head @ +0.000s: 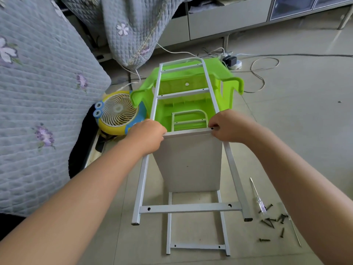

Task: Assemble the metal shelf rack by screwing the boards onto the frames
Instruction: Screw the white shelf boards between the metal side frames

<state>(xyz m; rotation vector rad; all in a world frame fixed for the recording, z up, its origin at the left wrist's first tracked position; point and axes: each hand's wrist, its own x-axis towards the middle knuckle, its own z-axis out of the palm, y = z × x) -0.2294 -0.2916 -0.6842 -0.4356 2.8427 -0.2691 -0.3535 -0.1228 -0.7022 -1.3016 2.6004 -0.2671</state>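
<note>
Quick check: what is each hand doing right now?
Left hand: grips the left end of the board at the frame.
Right hand: pinches a dark screw at the board's right corner.

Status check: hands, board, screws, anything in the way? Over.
Left hand grips board edge; right hand pinches a screw at frame corner. Screwdriver lies on floor. Nothing blocking.

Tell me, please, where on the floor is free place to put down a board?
Bare floor lies right of the frame, between the cables and the screws. A narrower strip runs left of the frame beside the bed. Crowded: around the screws and screwdriver, by the fan, and at the green stool.
</note>
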